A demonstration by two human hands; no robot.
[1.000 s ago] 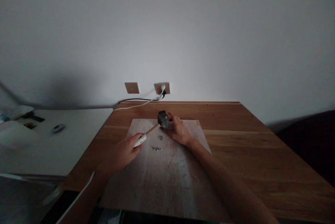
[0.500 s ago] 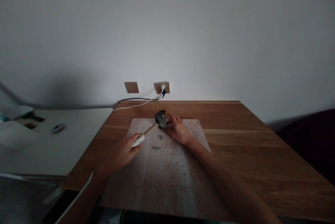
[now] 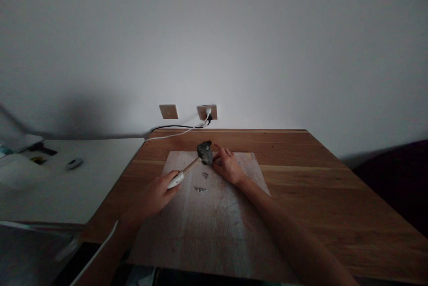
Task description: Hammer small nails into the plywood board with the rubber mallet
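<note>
My left hand [image 3: 157,195] grips the wooden handle of a hammer [image 3: 192,164] whose dark head is raised over the far part of a pale wooden board [image 3: 214,223]. My right hand [image 3: 228,165] rests on the board right beside the hammer head, fingers drawn together near the head as if pinching something too small to make out. A few small metal nails [image 3: 202,183] lie loose on the board between my hands.
The board lies on a brown wooden table [image 3: 317,188]. A white table [image 3: 70,179] with small items stands to the left. Wall sockets [image 3: 206,112] with white and black cables [image 3: 177,130] sit behind the table. A white cable [image 3: 96,250] runs along my left arm.
The hammer head has lifted slightly and shifted a little left compared with a second ago. My right hand has stayed in place beside it.
</note>
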